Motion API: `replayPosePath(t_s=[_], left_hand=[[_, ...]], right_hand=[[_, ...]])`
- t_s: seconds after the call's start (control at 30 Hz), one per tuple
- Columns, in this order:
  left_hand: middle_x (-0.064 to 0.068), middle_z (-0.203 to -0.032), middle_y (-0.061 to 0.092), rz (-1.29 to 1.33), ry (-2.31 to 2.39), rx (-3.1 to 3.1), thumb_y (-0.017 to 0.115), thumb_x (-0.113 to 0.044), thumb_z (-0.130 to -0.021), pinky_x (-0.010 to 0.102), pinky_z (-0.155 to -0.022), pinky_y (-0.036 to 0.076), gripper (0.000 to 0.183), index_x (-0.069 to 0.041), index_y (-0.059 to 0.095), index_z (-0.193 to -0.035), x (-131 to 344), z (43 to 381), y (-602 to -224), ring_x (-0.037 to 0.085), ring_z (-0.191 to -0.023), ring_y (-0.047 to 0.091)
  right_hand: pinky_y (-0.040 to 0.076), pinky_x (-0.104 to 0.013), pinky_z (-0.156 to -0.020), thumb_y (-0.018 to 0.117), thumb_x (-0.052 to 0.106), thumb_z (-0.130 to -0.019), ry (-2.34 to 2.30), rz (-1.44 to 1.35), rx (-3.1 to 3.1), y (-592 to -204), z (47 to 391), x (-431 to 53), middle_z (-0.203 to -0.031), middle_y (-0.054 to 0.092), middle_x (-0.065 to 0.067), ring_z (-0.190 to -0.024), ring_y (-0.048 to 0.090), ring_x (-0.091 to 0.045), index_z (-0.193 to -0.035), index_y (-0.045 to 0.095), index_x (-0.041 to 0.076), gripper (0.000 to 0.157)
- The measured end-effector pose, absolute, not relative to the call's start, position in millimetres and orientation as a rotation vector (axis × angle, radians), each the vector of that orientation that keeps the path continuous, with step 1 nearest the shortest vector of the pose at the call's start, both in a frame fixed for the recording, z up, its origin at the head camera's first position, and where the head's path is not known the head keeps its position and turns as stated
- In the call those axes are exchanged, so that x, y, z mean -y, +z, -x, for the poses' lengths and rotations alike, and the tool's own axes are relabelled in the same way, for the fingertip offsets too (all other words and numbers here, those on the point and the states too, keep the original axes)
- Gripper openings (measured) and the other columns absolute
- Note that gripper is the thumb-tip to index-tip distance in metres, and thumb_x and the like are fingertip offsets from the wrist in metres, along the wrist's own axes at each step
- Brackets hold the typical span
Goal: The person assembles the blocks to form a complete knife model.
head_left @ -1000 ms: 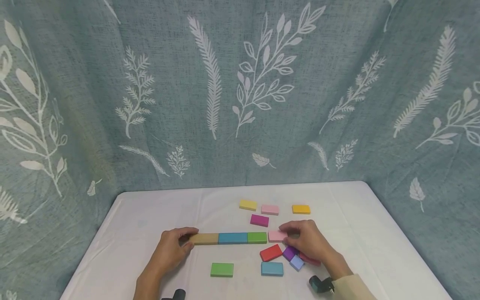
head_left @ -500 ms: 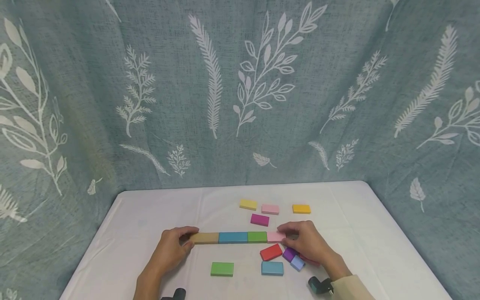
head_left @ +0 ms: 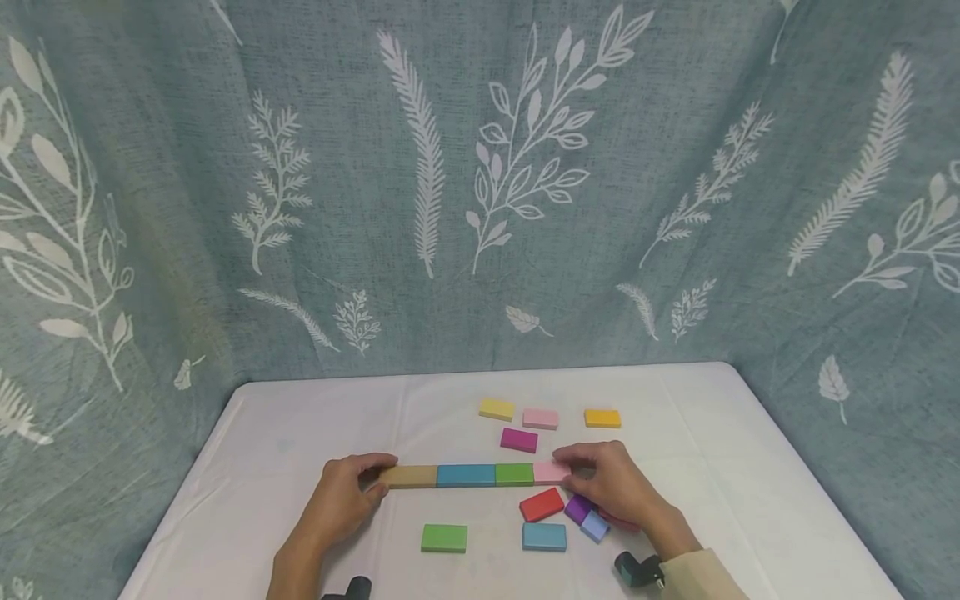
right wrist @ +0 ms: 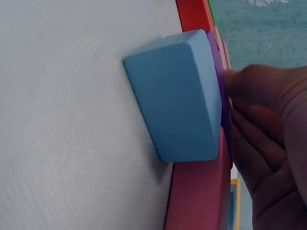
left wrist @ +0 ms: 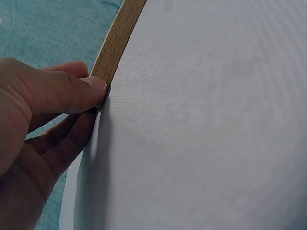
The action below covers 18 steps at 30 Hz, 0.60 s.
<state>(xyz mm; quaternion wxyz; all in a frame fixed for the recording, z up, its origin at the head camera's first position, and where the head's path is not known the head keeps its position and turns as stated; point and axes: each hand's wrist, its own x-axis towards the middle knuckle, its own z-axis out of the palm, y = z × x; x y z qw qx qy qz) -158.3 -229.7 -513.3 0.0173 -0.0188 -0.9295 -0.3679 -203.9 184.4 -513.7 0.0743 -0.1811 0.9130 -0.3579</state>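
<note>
My left hand (head_left: 341,502) pinches the left end of a tan wooden block (head_left: 412,477) between thumb and fingers; the left wrist view shows the block's grain. Rightward in one straight row lie a blue block (head_left: 466,476), a green block (head_left: 514,475) and a pink block (head_left: 551,473), end to end and touching. At the row's right end my right hand (head_left: 621,483) grips the pink block with thumb and fingertips. Below that hand sit a purple block (head_left: 579,508), a light blue block (right wrist: 175,103) and a dark red block (right wrist: 199,199), which the hand partly covers in the head view.
Nearer me lie a red block (head_left: 542,505), a second blue block (head_left: 544,537) and a light green block (head_left: 444,538). Beyond the row are yellow (head_left: 497,409), light pink (head_left: 540,418), magenta (head_left: 519,440) and orange (head_left: 602,418) blocks. A patterned curtain (head_left: 465,208) surrounds the white table (head_left: 285,425).
My right hand has slid the pink block slightly left, so the gap beside the green block has gone. The left hand and the other blocks have stayed put.
</note>
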Motion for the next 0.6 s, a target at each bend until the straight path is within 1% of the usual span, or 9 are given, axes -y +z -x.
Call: replayPosePath(t_s=[0.17,0.3,0.47,0.6], left_hand=[[0.01,-0.12,0.082,0.059,-1.147,2.895,0.084,0.007,-0.087,0.055,-0.107,0.062,0.039,-0.007,0.081,-0.123,229.4,159.6,-513.0,0.033,-0.117,0.077],[0.01,-0.122,0.082,0.053,-1.147,2.908,0.083,0.007,-0.087,0.055,-0.108,0.062,0.04,-0.009,0.081,-0.124,230.2,160.6,-512.6,0.033,-0.118,0.077],[0.01,-0.122,0.082,0.053,-1.155,2.908,0.083,0.008,-0.087,0.055,-0.108,0.062,0.04,-0.008,0.081,-0.123,231.5,161.6,-511.9,0.033,-0.118,0.077],[0.011,-0.122,0.082,0.057,-1.159,2.904,0.083,0.009,-0.086,0.054,-0.107,0.063,0.041,-0.008,0.081,-0.123,231.6,161.8,-511.0,0.033,-0.117,0.077]], right_hand=[[0.064,-0.048,-0.108,0.087,0.015,-0.093,-1.133,0.466,-2.795,-508.5,197.7,-196.3,-0.127,0.081,0.005,-0.125,0.076,-0.023,-0.13,0.081,0.02,0.037],[0.065,-0.044,-0.106,0.088,0.014,-0.092,-1.22,0.324,-2.811,-504.5,187.5,-214.5,-0.124,0.082,0.003,-0.123,0.077,-0.024,-0.126,0.082,0.017,0.036],[0.065,-0.041,-0.105,0.09,0.014,-0.09,-1.248,0.132,-2.791,-503.0,169.9,-235.9,-0.124,0.082,0.002,-0.124,0.076,-0.024,-0.128,0.081,0.018,0.038],[0.066,-0.043,-0.105,0.09,0.013,-0.089,-1.247,0.026,-2.763,-505.4,155.2,-249.2,-0.124,0.082,0.0,-0.124,0.076,-0.026,-0.127,0.081,0.017,0.039]])
